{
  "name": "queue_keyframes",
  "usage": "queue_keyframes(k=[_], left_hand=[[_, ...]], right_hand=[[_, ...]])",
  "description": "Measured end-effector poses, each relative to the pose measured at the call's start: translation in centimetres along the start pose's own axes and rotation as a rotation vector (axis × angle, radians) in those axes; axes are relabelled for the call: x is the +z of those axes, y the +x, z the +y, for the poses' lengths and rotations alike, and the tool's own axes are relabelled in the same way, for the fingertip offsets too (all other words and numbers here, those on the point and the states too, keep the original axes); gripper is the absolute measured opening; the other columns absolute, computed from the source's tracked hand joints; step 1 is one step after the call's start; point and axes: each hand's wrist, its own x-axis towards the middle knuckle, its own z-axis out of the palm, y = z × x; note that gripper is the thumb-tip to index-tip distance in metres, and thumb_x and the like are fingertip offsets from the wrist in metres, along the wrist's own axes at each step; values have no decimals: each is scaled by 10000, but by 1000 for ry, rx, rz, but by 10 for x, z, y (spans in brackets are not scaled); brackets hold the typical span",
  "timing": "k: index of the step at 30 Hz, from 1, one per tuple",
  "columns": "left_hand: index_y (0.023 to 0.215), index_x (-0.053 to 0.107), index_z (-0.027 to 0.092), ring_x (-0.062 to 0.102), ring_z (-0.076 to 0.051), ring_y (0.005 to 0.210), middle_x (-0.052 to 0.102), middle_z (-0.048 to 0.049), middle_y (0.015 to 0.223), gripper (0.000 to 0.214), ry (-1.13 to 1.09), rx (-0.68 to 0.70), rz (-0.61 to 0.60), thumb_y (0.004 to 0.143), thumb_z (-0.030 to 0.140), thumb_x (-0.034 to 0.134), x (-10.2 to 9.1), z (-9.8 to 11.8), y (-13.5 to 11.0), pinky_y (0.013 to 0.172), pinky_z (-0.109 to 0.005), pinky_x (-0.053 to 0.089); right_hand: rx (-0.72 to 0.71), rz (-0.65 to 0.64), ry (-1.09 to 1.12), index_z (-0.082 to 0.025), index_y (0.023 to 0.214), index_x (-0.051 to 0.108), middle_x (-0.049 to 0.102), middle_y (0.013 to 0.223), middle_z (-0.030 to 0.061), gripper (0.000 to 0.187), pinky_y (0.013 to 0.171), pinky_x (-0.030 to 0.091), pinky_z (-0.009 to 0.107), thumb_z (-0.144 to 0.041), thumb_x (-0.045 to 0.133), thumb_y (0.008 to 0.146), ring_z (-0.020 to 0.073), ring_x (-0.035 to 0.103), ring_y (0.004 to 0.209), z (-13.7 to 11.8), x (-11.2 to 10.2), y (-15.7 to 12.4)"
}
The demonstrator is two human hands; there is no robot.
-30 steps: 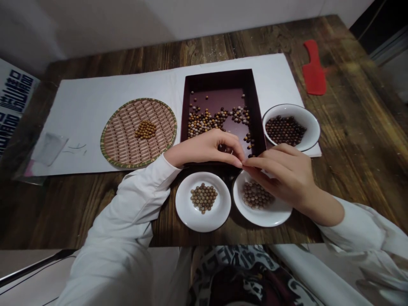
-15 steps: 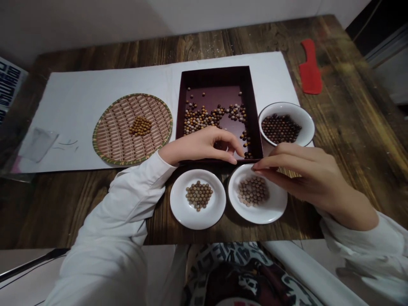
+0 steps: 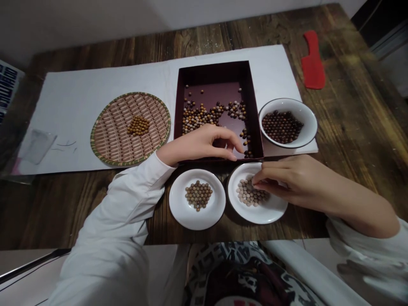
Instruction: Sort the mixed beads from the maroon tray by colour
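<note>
My left hand [image 3: 204, 146] rests over the front of a dark maroon tray [image 3: 210, 70], its fingertips close to scattered mixed beads [image 3: 199, 119]. It holds nothing I can see. My right hand [image 3: 295, 180] is pinched at a white plate's [image 3: 277, 210] pile of pale beads [image 3: 250, 193], touching them. Its fingertips hide whether a bead lies between them. Left of that plate, another white plate [image 3: 178, 204] holds brownish beads [image 3: 198, 195]. A white bowl [image 3: 307, 123] holds dark brown beads [image 3: 282, 126].
A woven round basket [image 3: 108, 136] with yellow-brown beads [image 3: 138, 126] lies on white paper [image 3: 73, 106], which covers part of a dark wooden table [image 3: 360, 148]. A red plastic paddle-shaped tool [image 3: 313, 63] lies at the back right. A clear plastic sleeve [image 3: 36, 146] lies at the paper's left.
My right hand has moved from the tray's front edge down onto the pale beads in the plate. My left hand has hardly moved, and the view has shifted slightly.
</note>
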Motion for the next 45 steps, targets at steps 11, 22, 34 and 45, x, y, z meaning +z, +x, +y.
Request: queue_keyframes(k=[11,22,34,45], left_hand=[[1021,722,182,660,-156,921,726,-45,1016,207,82,2,61,856,297,675,0,-2,0,850,-263,485],[1019,698,160,659,-137,905,710,-49,1002,167,51,-9,58,872,210,638,1,-1,0,812,-248,498],[1288,540,203,675,-158,1042,664,-95,1160,437,-330,-14,47,865,121,615,5,-9,-2,936,-298,539],[1301,523,240,587,-213,1231,619,-90,1284,482,-385,-17,63,844,159,650,3,0,-2,920,-279,542]], right_hand=[[-40,38,-53,-197,977,669,707,798,10,124,591,406,265,-203,553,932,131,631,629,2,4,-2],[-66,248,-74,-186,971,624,672,746,-2,81,589,410,258,-218,555,946,120,609,632,-1,-1,1],[-147,496,-342,-230,1038,625,702,959,68,151,752,516,367,-198,617,891,216,646,912,-3,8,10],[-87,480,-345,-251,1345,507,571,1377,147,450,984,466,537,-230,602,906,328,430,1373,1,21,16]])
